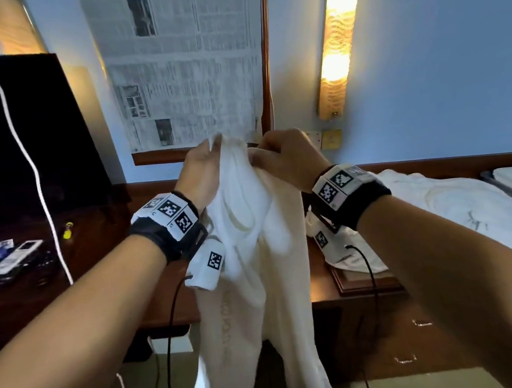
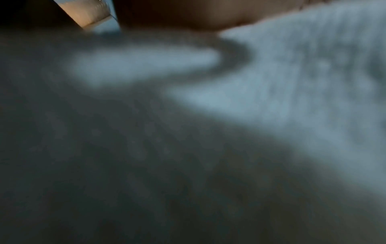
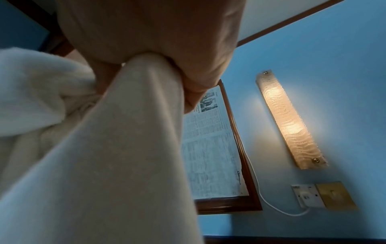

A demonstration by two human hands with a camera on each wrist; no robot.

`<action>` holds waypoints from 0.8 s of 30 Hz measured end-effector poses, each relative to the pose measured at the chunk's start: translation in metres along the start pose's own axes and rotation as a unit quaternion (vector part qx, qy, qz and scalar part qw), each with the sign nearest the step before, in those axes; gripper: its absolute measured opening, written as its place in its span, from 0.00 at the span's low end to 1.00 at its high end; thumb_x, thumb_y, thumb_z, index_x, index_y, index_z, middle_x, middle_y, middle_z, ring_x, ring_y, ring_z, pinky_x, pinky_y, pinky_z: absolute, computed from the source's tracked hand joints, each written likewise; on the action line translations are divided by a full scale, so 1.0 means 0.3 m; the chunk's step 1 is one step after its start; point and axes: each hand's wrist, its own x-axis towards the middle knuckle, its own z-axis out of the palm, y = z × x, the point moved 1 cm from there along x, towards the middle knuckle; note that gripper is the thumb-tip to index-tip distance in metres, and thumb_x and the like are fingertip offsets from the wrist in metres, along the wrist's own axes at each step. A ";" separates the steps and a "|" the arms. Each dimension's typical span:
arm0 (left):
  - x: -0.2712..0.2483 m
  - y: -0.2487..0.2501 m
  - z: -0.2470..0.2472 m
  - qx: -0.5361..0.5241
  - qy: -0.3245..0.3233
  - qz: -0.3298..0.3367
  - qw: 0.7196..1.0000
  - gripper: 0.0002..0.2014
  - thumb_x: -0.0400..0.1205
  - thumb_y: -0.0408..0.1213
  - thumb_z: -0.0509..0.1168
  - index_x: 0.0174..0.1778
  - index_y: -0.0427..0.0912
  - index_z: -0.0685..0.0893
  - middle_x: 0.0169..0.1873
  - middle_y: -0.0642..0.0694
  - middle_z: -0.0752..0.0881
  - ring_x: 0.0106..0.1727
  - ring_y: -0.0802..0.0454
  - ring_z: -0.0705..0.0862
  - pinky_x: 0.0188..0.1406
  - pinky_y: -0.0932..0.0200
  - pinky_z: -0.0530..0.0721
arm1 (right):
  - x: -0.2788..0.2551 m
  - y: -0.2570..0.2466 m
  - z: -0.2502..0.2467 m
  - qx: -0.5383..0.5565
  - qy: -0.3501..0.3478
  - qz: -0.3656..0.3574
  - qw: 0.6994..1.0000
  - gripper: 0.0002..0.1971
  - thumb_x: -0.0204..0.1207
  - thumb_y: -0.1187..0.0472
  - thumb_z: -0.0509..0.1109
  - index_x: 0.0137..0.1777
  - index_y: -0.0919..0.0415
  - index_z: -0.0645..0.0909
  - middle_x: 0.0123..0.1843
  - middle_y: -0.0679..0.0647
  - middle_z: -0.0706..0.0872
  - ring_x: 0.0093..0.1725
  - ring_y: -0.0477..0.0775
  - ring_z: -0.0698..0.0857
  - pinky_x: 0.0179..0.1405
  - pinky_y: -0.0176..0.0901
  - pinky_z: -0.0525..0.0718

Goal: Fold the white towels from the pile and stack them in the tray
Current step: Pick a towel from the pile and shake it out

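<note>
A white towel hangs in the air before the wall, its lower end dropping below the desk edge. My left hand grips its top edge on the left. My right hand pinches the top edge close beside it on the right. From the right wrist, the fingers are curled round a fold of the towel. The left wrist view is filled by blurred towel. The pile of white towels lies on the desk at the right. The tray with a folded towel shows at the far right edge.
A dark wooden desk runs along the wall. A black screen with a white cord stands at the left, remotes and small items below it. A framed newspaper and a lit wall lamp hang behind.
</note>
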 end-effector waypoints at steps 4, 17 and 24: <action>0.032 0.038 -0.043 0.056 -0.002 0.033 0.998 0.17 0.90 0.43 0.62 0.35 0.54 0.85 0.37 0.49 0.85 0.45 0.46 0.82 0.54 0.46 0.80 | -0.090 0.051 0.061 -0.075 -0.135 0.000 0.988 0.14 0.78 0.54 0.73 0.35 0.60 0.81 0.32 0.51 0.83 0.32 0.51 0.80 0.30 0.36 0.74; 0.077 0.027 0.002 0.056 -0.052 0.025 0.997 0.18 0.91 0.48 0.59 0.39 0.42 0.82 0.31 0.48 0.85 0.38 0.50 0.83 0.44 0.55 0.78 | -0.021 0.290 -0.039 -0.041 0.020 0.059 0.997 0.06 0.78 0.62 0.74 0.40 0.58 0.87 0.35 0.53 0.85 0.35 0.49 0.81 0.38 0.39 0.73; 0.091 -0.031 0.084 -0.012 -0.063 0.015 0.998 0.16 0.92 0.37 0.59 0.37 0.43 0.81 0.27 0.56 0.87 0.33 0.61 0.84 0.42 0.63 0.80 | 0.114 0.067 -0.037 -0.147 -0.025 -0.025 0.989 0.08 0.76 0.61 0.69 0.38 0.62 0.85 0.33 0.52 0.82 0.37 0.53 0.81 0.39 0.39 0.76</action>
